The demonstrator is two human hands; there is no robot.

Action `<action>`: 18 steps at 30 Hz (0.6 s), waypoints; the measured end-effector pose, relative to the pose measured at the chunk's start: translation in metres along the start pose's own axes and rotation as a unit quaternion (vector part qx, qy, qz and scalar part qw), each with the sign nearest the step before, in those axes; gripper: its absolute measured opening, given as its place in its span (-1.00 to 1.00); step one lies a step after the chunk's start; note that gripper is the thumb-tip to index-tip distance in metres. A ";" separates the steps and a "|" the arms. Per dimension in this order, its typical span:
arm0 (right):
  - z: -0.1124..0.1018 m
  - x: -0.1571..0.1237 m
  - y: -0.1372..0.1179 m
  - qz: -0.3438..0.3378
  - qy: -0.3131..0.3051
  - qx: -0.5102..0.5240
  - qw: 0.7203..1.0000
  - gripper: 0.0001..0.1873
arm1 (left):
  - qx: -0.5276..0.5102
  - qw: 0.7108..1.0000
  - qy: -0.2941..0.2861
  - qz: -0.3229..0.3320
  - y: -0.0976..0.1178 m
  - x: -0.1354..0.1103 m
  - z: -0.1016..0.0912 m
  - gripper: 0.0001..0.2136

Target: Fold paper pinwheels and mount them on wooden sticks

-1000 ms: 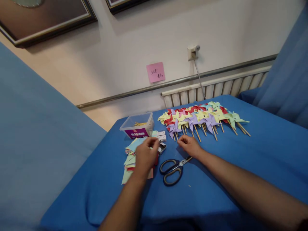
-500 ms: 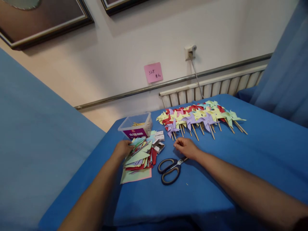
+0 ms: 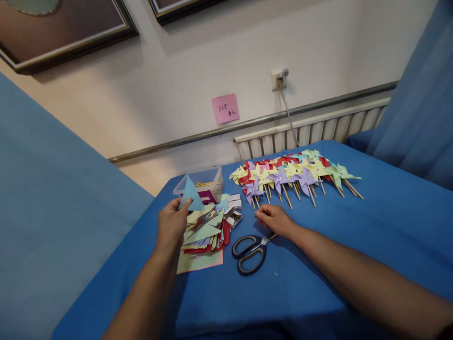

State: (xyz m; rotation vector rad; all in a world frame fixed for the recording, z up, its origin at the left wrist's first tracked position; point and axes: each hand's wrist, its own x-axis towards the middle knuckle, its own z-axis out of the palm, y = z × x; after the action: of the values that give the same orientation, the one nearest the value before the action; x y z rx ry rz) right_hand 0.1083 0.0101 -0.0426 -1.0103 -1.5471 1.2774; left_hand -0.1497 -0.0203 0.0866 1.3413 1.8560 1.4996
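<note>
My left hand (image 3: 173, 222) pinches a light blue folded paper triangle (image 3: 192, 195), raised above a pile of coloured paper pieces (image 3: 203, 233). My right hand (image 3: 274, 218) rests over the blue tablecloth with its fingers curled together. Whatever lies between those fingertips, if anything, is too small to make out. Dark-handled scissors (image 3: 253, 252) lie just left of that hand, their blades partly under it. Small white boxes (image 3: 234, 217) stand between the pile and my right hand, one of them open with small metal pieces inside.
Behind the pile is a clear plastic tub (image 3: 216, 182) with wooden sticks in it. Many paper pinwheels (image 3: 281, 177) on sticks lie across the table's far side. A radiator (image 3: 318, 125) and a wall socket (image 3: 279, 79) with a cable are beyond.
My left hand has lifted the light blue paper triangle up off the pile and drawn it slightly left. My right hand has stayed nearly still beside the scissors.
</note>
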 end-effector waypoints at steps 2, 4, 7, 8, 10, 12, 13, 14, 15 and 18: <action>-0.002 -0.001 -0.005 0.009 -0.025 0.056 0.998 -0.61 | -0.130 0.988 -0.066 -0.050 0.008 -0.016 0.028 -0.65; -0.007 -0.001 -0.010 0.022 -0.039 0.123 0.991 -0.50 | -0.198 0.968 -0.136 -0.071 0.012 -0.031 0.059 -0.63; -0.020 0.001 -0.017 0.037 -0.022 0.218 0.975 -0.36 | -0.196 0.964 -0.173 -0.051 0.011 -0.045 0.099 -0.65; -0.025 0.002 -0.019 0.045 -0.019 0.243 0.969 -0.30 | -0.166 0.971 -0.172 -0.025 0.009 -0.047 0.109 -0.69; -0.034 0.004 -0.022 0.067 -0.029 0.285 0.956 -0.19 | -0.101 0.978 -0.172 0.066 0.005 -0.048 0.121 -0.80; -0.040 0.007 -0.023 0.082 -0.040 0.322 0.942 -0.13 | -0.044 0.970 -0.173 0.168 0.000 -0.045 0.124 -0.86; -0.041 0.008 -0.023 0.084 -0.038 0.336 0.938 -0.14 | -0.022 0.962 -0.173 0.211 -0.003 -0.044 0.123 -0.84; -0.042 0.009 -0.021 0.081 -0.029 0.343 0.935 -0.18 | -0.005 0.954 -0.173 0.246 -0.006 -0.043 0.121 -0.81; -0.042 0.010 -0.019 0.079 -0.017 0.341 0.936 -0.26 | 0.008 0.947 -0.172 0.270 -0.009 -0.041 0.119 -0.78; -0.037 0.012 -0.013 0.079 0.014 0.289 0.954 -0.52 | 0.017 0.938 -0.180 0.297 -0.018 -0.039 0.113 -0.76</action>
State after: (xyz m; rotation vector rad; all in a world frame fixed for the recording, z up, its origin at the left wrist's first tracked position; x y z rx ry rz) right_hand 0.1394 0.0306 -0.0249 -0.7686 -0.9823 1.6865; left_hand -0.0513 0.0055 0.0217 2.1593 1.3090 1.3429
